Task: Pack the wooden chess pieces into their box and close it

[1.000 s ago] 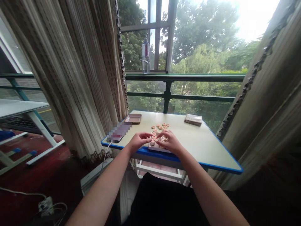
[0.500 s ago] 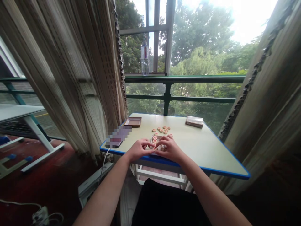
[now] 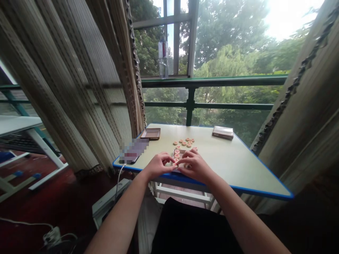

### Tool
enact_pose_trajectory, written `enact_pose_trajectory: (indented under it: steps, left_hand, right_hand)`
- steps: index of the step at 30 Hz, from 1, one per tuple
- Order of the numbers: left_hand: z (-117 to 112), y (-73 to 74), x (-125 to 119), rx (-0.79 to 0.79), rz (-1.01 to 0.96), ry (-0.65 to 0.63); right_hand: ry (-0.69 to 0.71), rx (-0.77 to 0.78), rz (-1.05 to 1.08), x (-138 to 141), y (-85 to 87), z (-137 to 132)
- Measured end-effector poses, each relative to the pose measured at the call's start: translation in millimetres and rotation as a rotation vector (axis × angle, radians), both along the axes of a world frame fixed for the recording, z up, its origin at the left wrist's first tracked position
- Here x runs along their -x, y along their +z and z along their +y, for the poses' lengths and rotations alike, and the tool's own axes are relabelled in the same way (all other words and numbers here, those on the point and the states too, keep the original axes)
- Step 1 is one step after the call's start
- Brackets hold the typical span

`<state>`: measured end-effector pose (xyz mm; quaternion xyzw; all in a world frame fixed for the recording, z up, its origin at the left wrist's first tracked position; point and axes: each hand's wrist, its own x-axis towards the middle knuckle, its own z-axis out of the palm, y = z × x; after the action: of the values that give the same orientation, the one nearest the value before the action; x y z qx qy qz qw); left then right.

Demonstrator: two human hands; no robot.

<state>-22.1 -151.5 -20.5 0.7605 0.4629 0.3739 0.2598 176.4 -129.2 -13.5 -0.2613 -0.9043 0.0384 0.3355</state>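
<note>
A small open box (image 3: pixel 182 151) lies near the table's front edge, partly hidden by my hands. Round pale Chinese chess pieces with red characters (image 3: pixel 177 156) stand in a row along its left side. My left hand (image 3: pixel 160 165) comes from the left, thumb and index finger closed on a chess piece (image 3: pixel 175 164) at the row's near end. From the right, my right hand (image 3: pixel 194 165) arches over the box, with thumb and index fingertips at the same piece. Pieces under my right palm are mostly hidden. Several loose pieces (image 3: pixel 189 145) lie beyond the box.
A brown box lid (image 3: pixel 150 134) lies at the back left, and a closed flat box (image 3: pixel 222 132) at the back right. A phone (image 3: pixel 134 151) with a white cable (image 3: pixel 118 180) rests at the left edge. A bottle (image 3: pixel 163 59) stands on the green railing (image 3: pixel 212 83).
The view has shifted slightly, so the table sits a little further right. Both hands stay at the box, fingers adjusting slightly around the near-end chess piece.
</note>
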Motion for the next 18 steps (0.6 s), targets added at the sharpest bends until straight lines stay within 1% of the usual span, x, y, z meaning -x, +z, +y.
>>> enact_pose_trajectory:
  steps: [8, 12, 15, 18]
  left_hand:
    - [-1.0, 1.3, 2.2, 0.003, 0.077, 0.029]
    - [-0.6, -0.3, 1.3, -0.026, 0.108, 0.04]
    - [-0.5, -1.4, 1.2, -0.063, 0.089, 0.059]
    - [-0.4, -2.0, 2.6, -0.062, 0.056, 0.059]
  right_hand:
    - [0.029, -0.005, -0.065, 3.8, 0.5, -1.7]
    - [0.034, -0.013, -0.082, 2.2, 0.2, -1.4]
    - [0.036, -0.014, -0.101, 1.0, 0.3, -1.6]
    - [0.038, -0.01, -0.103, 0.5, 1.4, -2.5]
